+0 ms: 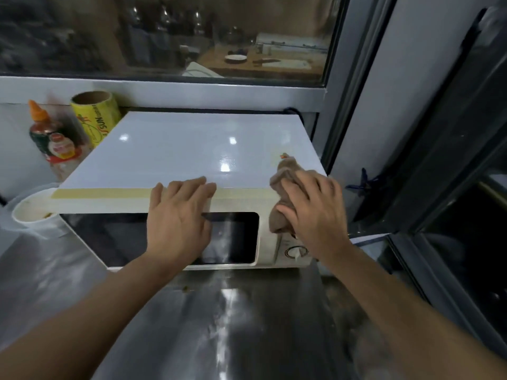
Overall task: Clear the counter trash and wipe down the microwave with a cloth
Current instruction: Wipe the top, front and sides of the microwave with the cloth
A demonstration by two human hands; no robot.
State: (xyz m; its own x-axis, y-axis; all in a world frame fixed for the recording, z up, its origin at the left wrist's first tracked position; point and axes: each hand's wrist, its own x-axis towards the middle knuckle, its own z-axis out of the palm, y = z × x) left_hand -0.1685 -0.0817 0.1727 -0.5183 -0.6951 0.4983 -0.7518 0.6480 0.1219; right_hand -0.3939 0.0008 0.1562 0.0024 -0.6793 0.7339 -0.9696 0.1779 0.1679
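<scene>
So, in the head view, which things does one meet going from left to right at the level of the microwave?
Sauce bottle → yellow roll → left hand, flat on the microwave → brown cloth → right hand, which grips the cloth.

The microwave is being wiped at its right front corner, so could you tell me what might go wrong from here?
1. The cloth under the right hand hangs just above the control dial; a downward stroke might turn it.
2. The left hand presses the microwave; a shove leftward could tip the white cup beside it.
3. A crumb on the counter could be missed.
</scene>
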